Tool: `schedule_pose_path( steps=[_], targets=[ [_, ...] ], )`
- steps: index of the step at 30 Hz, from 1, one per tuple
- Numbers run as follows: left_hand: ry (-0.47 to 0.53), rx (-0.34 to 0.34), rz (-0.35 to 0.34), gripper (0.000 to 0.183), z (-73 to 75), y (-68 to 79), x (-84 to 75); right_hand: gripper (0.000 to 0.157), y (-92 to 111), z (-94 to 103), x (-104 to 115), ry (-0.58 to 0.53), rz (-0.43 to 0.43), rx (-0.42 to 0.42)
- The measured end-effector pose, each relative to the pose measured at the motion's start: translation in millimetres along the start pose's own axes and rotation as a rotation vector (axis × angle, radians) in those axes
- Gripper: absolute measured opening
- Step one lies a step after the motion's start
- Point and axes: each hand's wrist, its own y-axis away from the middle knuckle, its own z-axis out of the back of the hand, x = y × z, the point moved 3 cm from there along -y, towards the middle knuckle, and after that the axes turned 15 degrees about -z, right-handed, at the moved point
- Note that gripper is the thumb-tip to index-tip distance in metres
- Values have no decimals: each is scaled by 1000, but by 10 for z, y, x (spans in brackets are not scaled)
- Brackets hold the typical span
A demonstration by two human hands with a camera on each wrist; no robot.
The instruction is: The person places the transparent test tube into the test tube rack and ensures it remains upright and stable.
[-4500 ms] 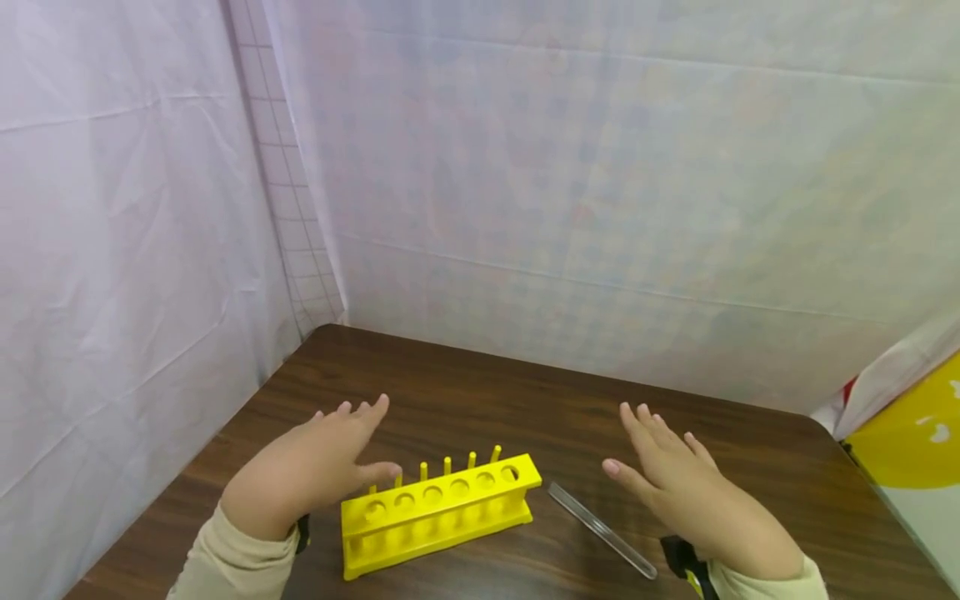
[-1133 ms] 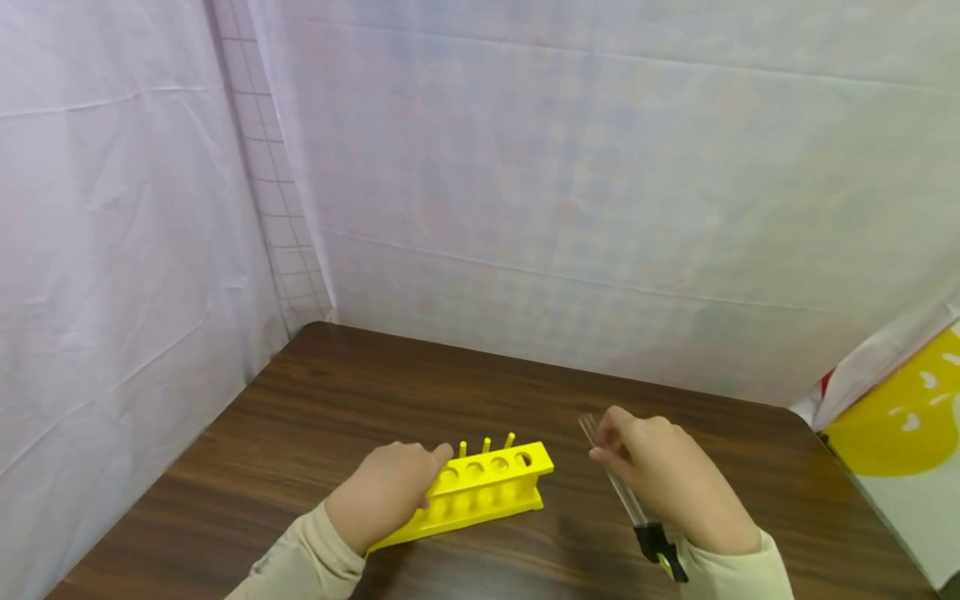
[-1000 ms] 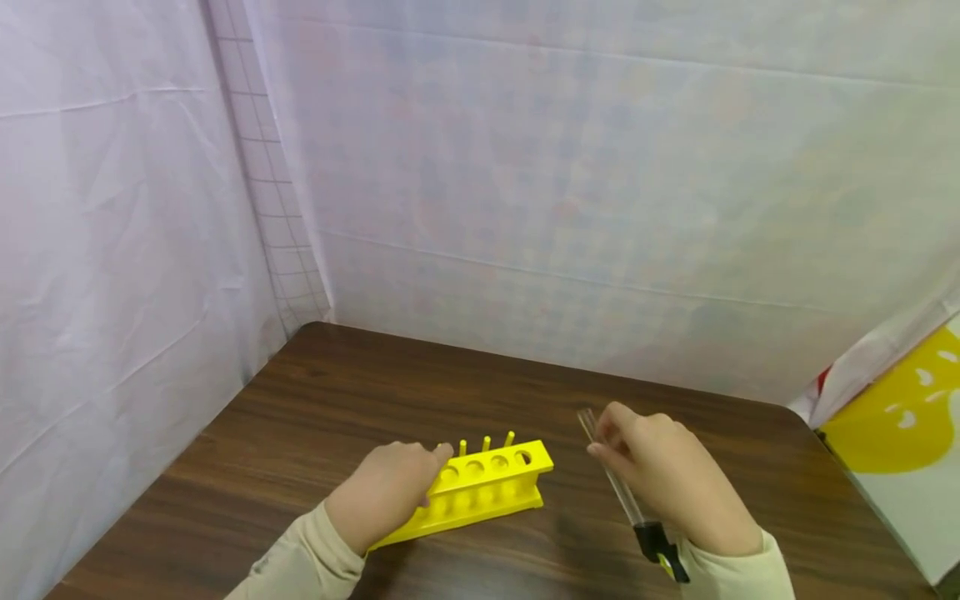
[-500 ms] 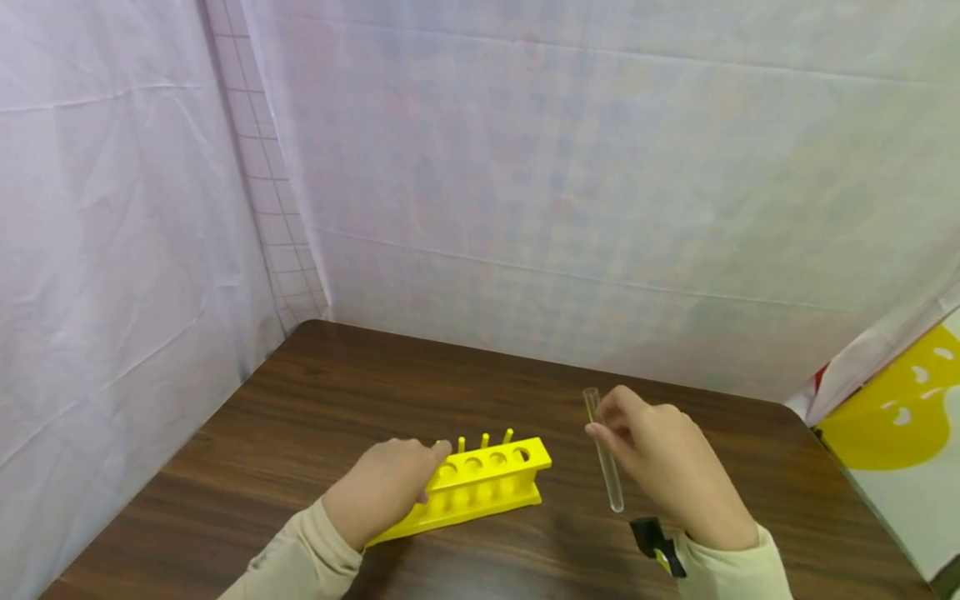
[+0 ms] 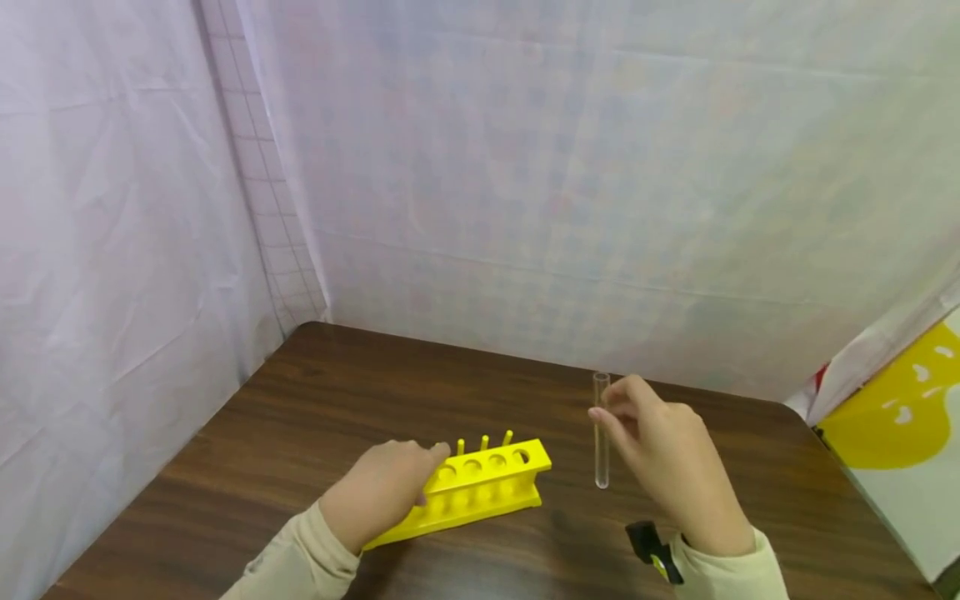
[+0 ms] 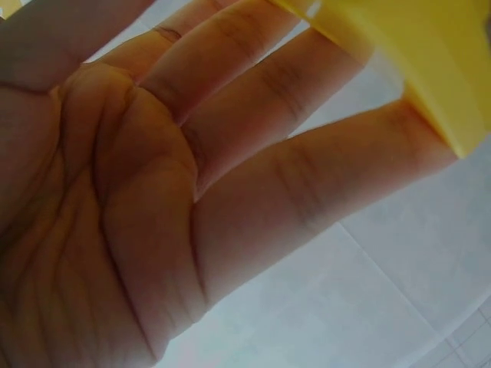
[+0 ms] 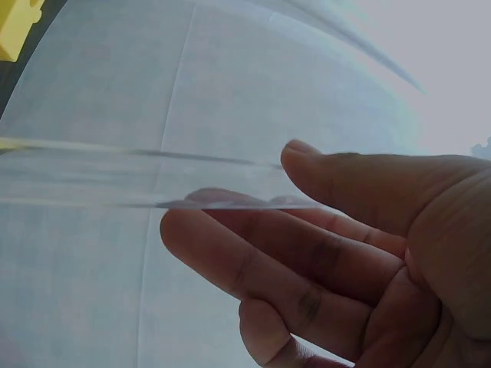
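Note:
My left hand [image 5: 384, 492] grips the left end of a yellow test tube rack [image 5: 487, 504], thumb at its top edge. That end of the rack is hidden behind the hand in the head view. In the left wrist view the fingers [image 6: 307, 169] reach to the yellow rack [image 6: 430, 54]. To the rack's right, my right hand [image 5: 667, 458] pinches a clear test tube [image 5: 602, 454] between thumb and fingertips. The tube stands upright, its mouth at the top and rounded end below. The right wrist view shows the tube [image 7: 92, 176] running between thumb and fingers.
Both things are over a dark brown wooden table [image 5: 420, 383] with rounded corners. White curtains [image 5: 525, 208] hang behind it and at the left. A yellow and white panel [image 5: 907, 417] stands past the right edge. Several yellow pegs [image 5: 484, 443] rise along the rack's back.
The right hand has picked the test tube off the table and turned it from slanted to upright, raising it slightly. The left hand, earlier open above the rack, now grips its left end.

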Motion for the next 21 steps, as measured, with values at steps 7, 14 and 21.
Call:
schedule_pose_path(
  steps=[7, 14, 21],
  targets=[
    [-20, -22, -20, 47, 4, 11, 4, 21, -9, 24, 26, -36, 20, -66],
    [-20, -41, -19, 46, 24, 11, 13, 23, -25, 30, 40, -64, 30, -107],
    [-18, -46, -27, 47, 6, 16, 5, 23, -7, -2, 57, -84, 12, -97]
  ],
)
